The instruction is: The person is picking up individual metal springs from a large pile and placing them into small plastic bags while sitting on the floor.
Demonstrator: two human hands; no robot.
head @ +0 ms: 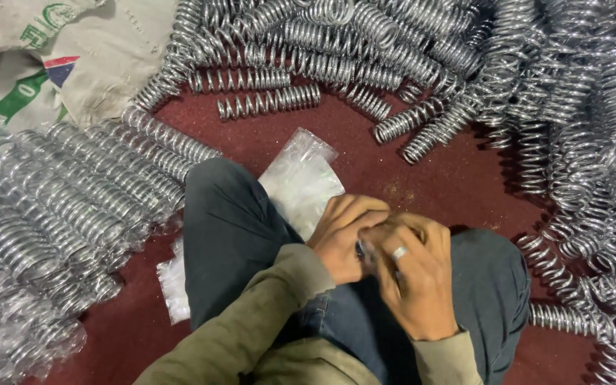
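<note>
My left hand (342, 235) and my right hand (413, 274) meet over my lap, fingers curled together around a small shiny object (362, 249) that is mostly hidden between them. It looks like clear plastic or a spring end; I cannot tell which. A ring sits on a right-hand finger. I sit cross-legged in dark jeans (233, 235) on a dark red floor (422, 171). A stack of clear plastic bags (301, 178) lies just beyond my left knee.
Loose silver coil springs (365, 57) are heaped across the back and down the right side (593, 185). Bagged springs in clear plastic (44, 221) are laid in rows on the left. A printed woven sack (73, 57) lies at the back left.
</note>
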